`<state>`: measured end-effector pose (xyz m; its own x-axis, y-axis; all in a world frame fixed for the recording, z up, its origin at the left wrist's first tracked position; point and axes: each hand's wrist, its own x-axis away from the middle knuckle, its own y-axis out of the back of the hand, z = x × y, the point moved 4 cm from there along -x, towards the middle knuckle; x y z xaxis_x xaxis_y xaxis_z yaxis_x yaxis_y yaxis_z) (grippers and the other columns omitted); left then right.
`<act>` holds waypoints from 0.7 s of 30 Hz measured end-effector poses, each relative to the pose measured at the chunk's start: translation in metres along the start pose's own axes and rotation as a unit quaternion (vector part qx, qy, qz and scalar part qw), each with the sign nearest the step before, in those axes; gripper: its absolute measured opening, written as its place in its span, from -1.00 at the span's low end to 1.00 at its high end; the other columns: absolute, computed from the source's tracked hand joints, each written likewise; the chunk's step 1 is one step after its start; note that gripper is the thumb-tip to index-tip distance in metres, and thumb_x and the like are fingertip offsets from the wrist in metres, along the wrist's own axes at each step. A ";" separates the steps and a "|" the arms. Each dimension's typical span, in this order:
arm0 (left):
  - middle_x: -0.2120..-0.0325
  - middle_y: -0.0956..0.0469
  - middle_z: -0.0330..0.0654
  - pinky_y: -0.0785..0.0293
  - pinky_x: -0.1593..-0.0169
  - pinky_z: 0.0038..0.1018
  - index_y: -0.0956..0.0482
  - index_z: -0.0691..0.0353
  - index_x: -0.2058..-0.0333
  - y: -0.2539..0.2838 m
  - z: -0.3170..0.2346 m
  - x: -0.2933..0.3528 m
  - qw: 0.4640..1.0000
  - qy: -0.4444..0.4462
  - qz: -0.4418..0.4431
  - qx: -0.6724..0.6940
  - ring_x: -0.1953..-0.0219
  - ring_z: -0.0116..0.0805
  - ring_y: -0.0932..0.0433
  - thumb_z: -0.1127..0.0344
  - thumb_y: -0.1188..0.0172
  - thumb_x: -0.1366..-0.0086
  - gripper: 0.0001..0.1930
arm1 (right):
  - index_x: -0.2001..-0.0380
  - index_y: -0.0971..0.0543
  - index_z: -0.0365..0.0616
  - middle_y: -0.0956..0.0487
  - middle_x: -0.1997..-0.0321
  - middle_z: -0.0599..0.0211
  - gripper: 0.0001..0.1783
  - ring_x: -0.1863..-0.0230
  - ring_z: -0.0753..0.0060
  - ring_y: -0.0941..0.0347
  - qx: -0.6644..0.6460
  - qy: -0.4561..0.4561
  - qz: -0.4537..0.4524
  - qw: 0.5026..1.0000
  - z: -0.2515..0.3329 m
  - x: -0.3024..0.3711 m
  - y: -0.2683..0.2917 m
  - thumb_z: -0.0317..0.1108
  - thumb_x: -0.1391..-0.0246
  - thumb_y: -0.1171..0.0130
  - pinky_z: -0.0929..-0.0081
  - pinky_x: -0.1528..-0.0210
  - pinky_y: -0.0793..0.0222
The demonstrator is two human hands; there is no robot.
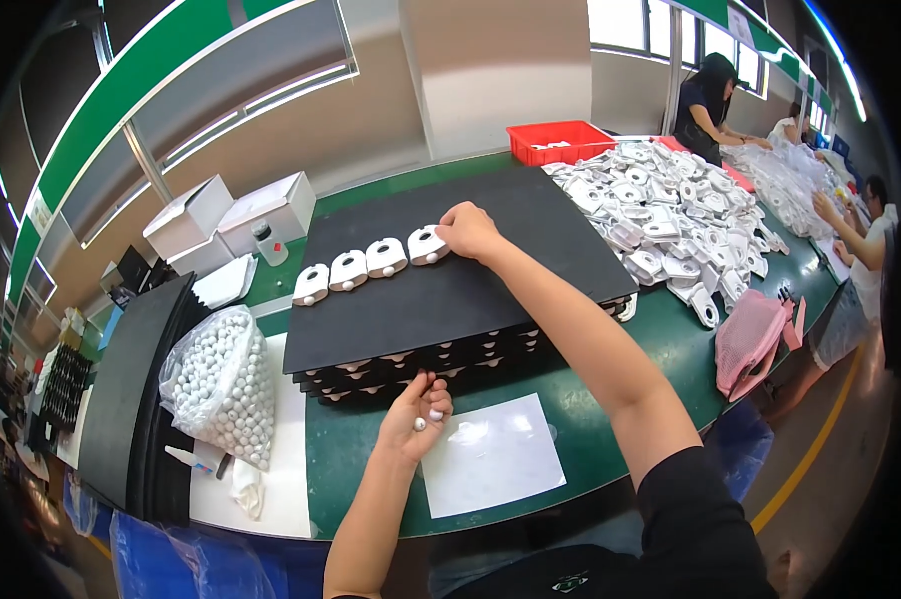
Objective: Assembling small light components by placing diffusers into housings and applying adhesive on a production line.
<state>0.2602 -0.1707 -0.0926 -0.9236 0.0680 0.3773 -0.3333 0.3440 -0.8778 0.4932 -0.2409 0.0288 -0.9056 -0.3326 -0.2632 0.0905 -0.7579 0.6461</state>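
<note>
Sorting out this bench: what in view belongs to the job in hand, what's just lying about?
Likely the job:
balls in left hand
row of white parts, right hand at its right end
black board under it
bag of balls
pile of similar parts

Likely just lying about:
pink bag
bottle
white boxes

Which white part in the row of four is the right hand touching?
The rightmost white part: the right hand touches its edge; the other three lie untouched to its left.

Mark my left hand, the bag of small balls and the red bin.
Left hand (407, 417), head view: on the palm.
Bag of small balls (223, 384), head view: middle of its side.
Red bin (574, 155), head view: its front wall.
</note>
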 end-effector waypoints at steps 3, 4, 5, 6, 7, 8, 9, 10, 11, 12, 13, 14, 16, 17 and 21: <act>0.42 -0.35 -0.11 -0.38 0.29 -0.52 -0.32 0.32 0.32 0.002 0.002 -0.006 1.000 0.013 0.000 0.026 0.38 -0.34 -0.34 0.36 0.04 -0.26 -0.87 | 0.36 -0.59 -0.18 -0.56 0.27 0.08 -0.72 0.17 0.12 -0.48 -0.040 -0.045 0.034 0.998 -0.007 0.000 0.004 -0.24 0.14 -0.17 0.34 0.08 -0.35; 0.37 -0.35 -0.07 -0.41 0.17 -0.45 -0.31 0.35 0.30 0.003 0.003 -0.005 0.999 0.020 -0.005 0.037 0.29 -0.26 -0.36 0.43 0.04 -0.24 -0.89 | 0.35 -0.59 -0.18 -0.56 0.27 0.10 -0.73 0.19 0.14 -0.48 -0.061 0.006 0.043 0.997 -0.005 0.005 0.011 -0.25 0.14 -0.15 0.36 0.10 -0.36; 0.37 -0.35 -0.07 -0.41 0.17 -0.45 -0.31 0.35 0.30 0.000 0.003 -0.002 0.999 0.022 -0.004 0.038 0.29 -0.26 -0.36 0.43 0.04 -0.24 -0.89 | 0.34 -0.59 -0.17 -0.56 0.27 0.12 -0.73 0.20 0.17 -0.49 -0.082 0.056 0.052 0.994 -0.001 0.011 0.020 -0.26 0.13 -0.14 0.37 0.12 -0.36; 0.35 -0.35 -0.05 -0.40 0.10 -0.40 -0.31 0.36 0.29 -0.004 0.003 0.002 0.999 0.006 -0.014 0.028 0.25 -0.22 -0.36 0.51 0.04 -0.19 -0.89 | 0.29 -0.58 -0.16 -0.57 0.27 0.15 -0.72 0.23 0.21 -0.50 -0.080 0.084 0.036 0.993 -0.002 0.019 0.033 -0.29 0.11 -0.11 0.41 0.14 -0.37; 0.33 -0.34 -0.02 -0.39 0.03 -0.36 -0.31 0.38 0.29 -0.006 0.002 0.005 1.000 -0.010 -0.023 0.019 0.21 -0.18 -0.35 0.58 0.03 -0.15 -0.87 | 0.28 -0.57 -0.17 -0.57 0.28 0.14 -0.72 0.24 0.21 -0.50 -0.073 0.111 0.008 0.991 -0.003 0.029 0.052 -0.31 0.09 -0.09 0.42 0.15 -0.37; 0.29 -0.31 0.03 -0.38 0.00 -0.31 -0.30 0.40 0.28 -0.007 0.001 0.007 0.999 -0.013 -0.018 0.032 0.18 -0.16 -0.34 0.71 0.09 -0.05 -0.78 | 0.26 -0.56 -0.18 -0.57 0.28 0.13 -0.72 0.25 0.21 -0.50 -0.067 0.138 -0.019 0.988 -0.006 0.040 0.071 -0.32 0.07 -0.07 0.42 0.17 -0.37; 0.27 -0.30 0.04 -0.37 -0.01 -0.28 -0.28 0.40 0.27 -0.008 0.001 0.009 0.999 -0.020 -0.025 0.035 0.17 -0.15 -0.33 0.74 0.12 -0.03 -0.75 | 0.25 -0.54 -0.19 -0.57 0.31 0.13 -0.73 0.25 0.21 -0.49 -0.068 0.134 -0.032 0.988 -0.016 0.048 0.090 -0.35 0.03 -0.02 0.41 0.18 -0.36; 0.25 -0.28 0.05 -0.36 -0.03 -0.26 -0.27 0.41 0.26 -0.011 0.002 0.012 0.999 -0.024 -0.029 0.035 0.17 -0.14 -0.33 0.76 0.15 0.00 -0.72 | 0.22 -0.50 -0.26 -0.56 0.28 0.18 -0.76 0.24 0.36 -0.47 -0.031 0.187 -0.077 0.979 -0.024 0.062 0.115 -0.41 -0.05 0.01 0.51 0.18 -0.34; 0.22 -0.26 0.08 -0.35 -0.05 -0.22 -0.25 0.40 0.25 -0.010 0.003 0.010 0.999 -0.028 -0.027 0.037 0.12 -0.10 -0.32 0.78 0.21 0.03 -0.68 | 0.23 -0.50 -0.26 -0.55 0.29 0.17 -0.77 0.25 0.33 -0.47 -0.004 0.166 -0.131 0.977 -0.038 0.076 0.139 -0.42 -0.06 0.02 0.50 0.18 -0.34; 0.22 -0.26 0.08 -0.35 -0.05 -0.22 -0.25 0.40 0.25 -0.010 0.005 0.008 0.999 -0.021 -0.025 0.038 0.12 -0.10 -0.32 0.78 0.21 0.03 -0.68 | 0.25 -0.50 -0.27 -0.55 0.29 0.16 -0.78 0.25 0.30 -0.47 0.021 0.145 -0.183 0.972 -0.054 0.090 0.158 -0.43 -0.06 0.04 0.49 0.19 -0.33; 0.22 -0.26 0.08 -0.35 -0.06 -0.21 -0.25 0.40 0.25 -0.009 0.005 0.006 0.999 -0.030 -0.022 0.021 0.10 -0.07 -0.31 0.78 0.21 0.02 -0.68 | 0.28 -0.52 -0.24 -0.54 0.32 0.11 -0.79 0.26 0.21 -0.46 0.053 0.129 -0.213 0.967 -0.077 0.101 0.172 -0.43 -0.04 0.04 0.42 0.20 -0.33; 0.22 -0.25 0.09 -0.34 -0.07 -0.20 -0.25 0.40 0.24 -0.010 0.007 0.005 0.999 -0.037 -0.017 0.005 0.08 -0.05 -0.31 0.78 0.22 0.01 -0.68 | 0.31 -0.53 -0.20 -0.54 0.36 0.07 -0.80 0.28 0.11 -0.46 0.087 0.114 -0.245 0.959 -0.101 0.114 0.185 -0.42 -0.02 0.05 0.34 0.21 -0.33; 0.22 -0.31 0.06 -0.42 -0.01 -0.28 -0.27 0.35 0.22 -0.014 0.010 0.005 0.999 -0.027 -0.011 -0.013 0.15 -0.10 -0.39 0.69 0.17 -0.11 -0.76 | 0.30 -0.52 -0.22 -0.52 0.32 0.06 -0.79 0.20 0.09 -0.42 0.149 0.019 -0.176 0.973 -0.145 0.135 0.187 -0.50 0.02 0.06 0.32 0.18 -0.31; 0.24 -0.35 0.02 -0.46 0.17 -0.43 -0.29 0.32 0.21 -0.017 0.010 0.008 0.997 -0.030 -0.006 -0.070 0.26 -0.20 -0.42 0.57 0.11 -0.17 -0.82 | 0.28 -0.51 -0.22 -0.50 0.27 0.05 -0.75 0.15 0.07 -0.38 0.177 0.070 -0.144 0.971 -0.155 0.149 0.180 -0.55 0.08 0.05 0.33 0.13 -0.29; 0.36 -0.47 -0.13 -0.21 0.70 -0.75 -0.35 0.20 0.23 -0.010 0.007 0.005 0.986 0.008 0.040 -0.162 0.60 -0.50 -0.35 0.22 0.01 -0.27 -0.80 | 0.22 -0.48 -0.19 -0.45 0.12 0.16 -0.61 -0.01 0.07 -0.26 0.280 0.213 -0.003 0.936 -0.173 0.198 0.153 -0.64 0.23 0.03 0.34 -0.03 -0.21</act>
<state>0.2580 -0.1807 -0.0839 -0.9405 0.1206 0.3177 -0.1792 0.6185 -0.7650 0.3995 -0.5199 -0.0479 -0.6471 -0.6129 -0.4534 -0.2545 -0.3869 0.8863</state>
